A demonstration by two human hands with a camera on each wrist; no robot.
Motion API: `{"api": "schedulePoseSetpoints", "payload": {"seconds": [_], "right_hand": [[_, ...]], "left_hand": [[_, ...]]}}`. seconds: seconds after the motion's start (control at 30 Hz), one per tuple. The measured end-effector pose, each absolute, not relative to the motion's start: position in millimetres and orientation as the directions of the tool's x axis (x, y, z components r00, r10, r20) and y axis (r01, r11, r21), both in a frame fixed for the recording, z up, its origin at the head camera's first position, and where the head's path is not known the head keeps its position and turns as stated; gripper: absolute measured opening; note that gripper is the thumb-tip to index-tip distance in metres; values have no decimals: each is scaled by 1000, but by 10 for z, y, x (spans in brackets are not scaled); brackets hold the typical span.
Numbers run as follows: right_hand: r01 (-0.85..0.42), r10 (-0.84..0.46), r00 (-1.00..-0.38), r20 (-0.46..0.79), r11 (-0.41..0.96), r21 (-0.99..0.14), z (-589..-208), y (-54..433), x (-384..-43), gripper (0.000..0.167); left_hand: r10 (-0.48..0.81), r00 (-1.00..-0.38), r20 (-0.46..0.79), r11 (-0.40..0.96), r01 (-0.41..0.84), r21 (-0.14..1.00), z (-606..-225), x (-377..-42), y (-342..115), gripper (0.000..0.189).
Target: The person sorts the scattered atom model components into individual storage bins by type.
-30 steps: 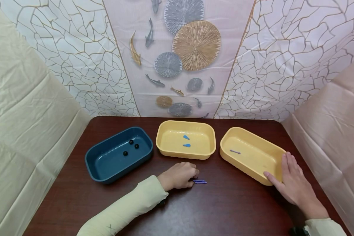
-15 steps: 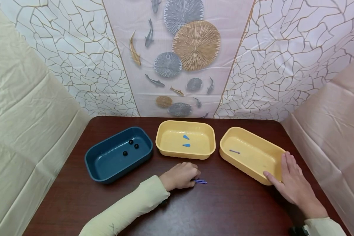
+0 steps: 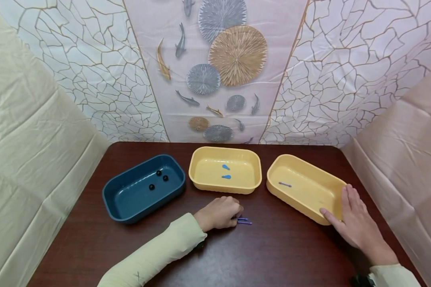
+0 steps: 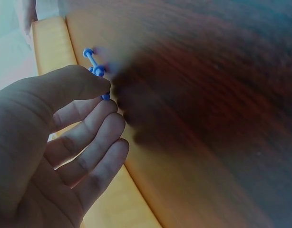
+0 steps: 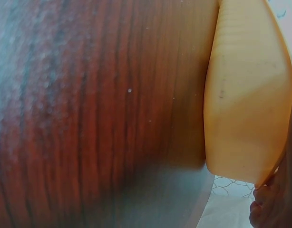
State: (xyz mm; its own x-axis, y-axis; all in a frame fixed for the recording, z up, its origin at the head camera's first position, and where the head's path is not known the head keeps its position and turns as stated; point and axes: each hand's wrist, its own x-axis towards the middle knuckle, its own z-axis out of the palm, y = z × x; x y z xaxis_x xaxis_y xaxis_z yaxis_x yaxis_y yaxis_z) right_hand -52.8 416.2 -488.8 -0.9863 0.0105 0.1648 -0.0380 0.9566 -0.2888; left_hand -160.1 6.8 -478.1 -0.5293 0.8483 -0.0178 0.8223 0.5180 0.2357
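Note:
My left hand [image 3: 219, 213] is low over the table in front of the middle tray. Its thumb and fingertips pinch a small purple rod with knobbed ends [image 4: 106, 97], mostly covered by the thumb in the left wrist view. A second such rod [image 3: 246, 223] lies close beside the fingertips; both stick out to the right in the head view. My right hand [image 3: 360, 227] rests on the near right corner of the right yellow tray [image 3: 294, 203], fingers straight over the rim and thumb along the front edge. One more purple rod [image 3: 285, 184] lies inside that tray.
A yellow tray [image 3: 225, 187] at the middle back holds two blue drop-shaped pieces [image 3: 226, 176]. To the left, a dark blue tray [image 3: 123, 211] holds three black balls [image 3: 165, 178]. A patterned cloth [image 3: 215, 79] hangs behind the table, with plain cloth at both sides.
Beside my left fingertips, the two purple rods have separated slightly, with a visible gap between their ends. Both hands stay in nearly the same place.

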Motion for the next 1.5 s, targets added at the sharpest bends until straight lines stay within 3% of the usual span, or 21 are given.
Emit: {"api": "schedulePoseSetpoints", "payload": {"seconds": [0.43, 0.77, 1.07, 1.3, 1.5], "right_hand": [[-27, 17, -987, 158, 961, -277, -4885, 4180, -521, 102], [-33, 14, -985, 169, 961, -274, -4889, 4197, -511, 102], [-26, 18, -987, 157, 960, -278, -4880, 4199, -517, 102], [-16, 24, -990, 137, 959, -284, -4878, 4191, -528, 102], [-15, 25, -991, 133, 957, -290, -4867, 4169, -535, 102]], "left_hand": [[846, -533, 2, 518, 823, 233, -4711, -1608, 99, 25], [875, -480, 61, 462, 868, 183, -4511, -1639, 298, 21], [886, -456, 88, 442, 886, 142, -4219, -1761, 705, 26], [890, -443, 111, 436, 896, 80, -4087, -1970, 1138, 20], [882, -466, 76, 459, 884, 93, -4087, -2152, 1456, 24]]}}
